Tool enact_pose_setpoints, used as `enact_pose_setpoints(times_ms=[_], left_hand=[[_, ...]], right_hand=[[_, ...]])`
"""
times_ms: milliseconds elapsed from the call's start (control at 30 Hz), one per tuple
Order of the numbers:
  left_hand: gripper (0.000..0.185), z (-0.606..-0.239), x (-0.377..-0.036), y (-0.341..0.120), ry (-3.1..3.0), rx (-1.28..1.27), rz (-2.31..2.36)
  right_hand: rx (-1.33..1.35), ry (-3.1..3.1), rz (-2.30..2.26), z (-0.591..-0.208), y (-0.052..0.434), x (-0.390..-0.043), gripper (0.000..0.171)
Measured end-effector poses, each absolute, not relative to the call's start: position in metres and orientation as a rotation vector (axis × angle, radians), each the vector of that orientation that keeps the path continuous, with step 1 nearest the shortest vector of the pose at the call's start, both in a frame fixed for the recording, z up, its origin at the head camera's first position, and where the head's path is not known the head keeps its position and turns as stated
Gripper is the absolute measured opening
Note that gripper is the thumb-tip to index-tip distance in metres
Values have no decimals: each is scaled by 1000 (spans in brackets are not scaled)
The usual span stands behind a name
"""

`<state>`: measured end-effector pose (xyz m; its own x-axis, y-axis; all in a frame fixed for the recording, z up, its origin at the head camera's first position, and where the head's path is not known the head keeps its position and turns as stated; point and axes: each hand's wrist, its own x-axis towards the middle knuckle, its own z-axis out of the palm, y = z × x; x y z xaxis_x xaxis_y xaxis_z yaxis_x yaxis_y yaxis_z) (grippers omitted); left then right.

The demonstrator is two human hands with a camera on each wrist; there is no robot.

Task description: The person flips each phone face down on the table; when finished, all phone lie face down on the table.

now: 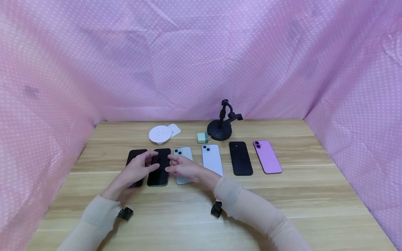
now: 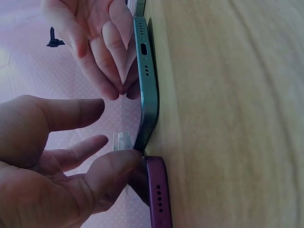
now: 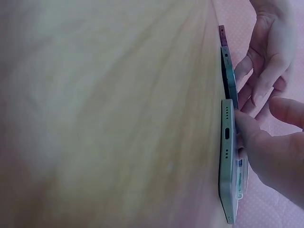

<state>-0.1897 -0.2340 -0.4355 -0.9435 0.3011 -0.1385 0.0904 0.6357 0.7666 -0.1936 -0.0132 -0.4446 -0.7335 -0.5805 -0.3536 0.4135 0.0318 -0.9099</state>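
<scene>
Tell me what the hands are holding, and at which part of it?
The left hand pinches a thin clear film at the near corner of the dark green phone. The right hand holds nothing visible.

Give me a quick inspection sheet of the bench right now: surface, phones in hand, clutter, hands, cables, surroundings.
Surface: wooden table, light grain.
Job's things: dark green phone screen up, between maroon phone and pale green phone.
Clutter: light blue phone, black phone, pink phone, white disc, green charger block, black stand.
Hands: left hand and right hand over the dark green phone, fingertips at its edges; grip not certain.
Cables: nothing seen.
Surroundings: pink dotted cloth on three sides.
</scene>
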Motion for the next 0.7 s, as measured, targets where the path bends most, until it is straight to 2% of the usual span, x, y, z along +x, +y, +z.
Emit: enact_pose_setpoints(times_ms=[700], left_hand=[[55, -433, -189, -236, 2534, 255, 1296]], right_hand=[[-37, 1271, -2028, -439, -7, -193, 70]])
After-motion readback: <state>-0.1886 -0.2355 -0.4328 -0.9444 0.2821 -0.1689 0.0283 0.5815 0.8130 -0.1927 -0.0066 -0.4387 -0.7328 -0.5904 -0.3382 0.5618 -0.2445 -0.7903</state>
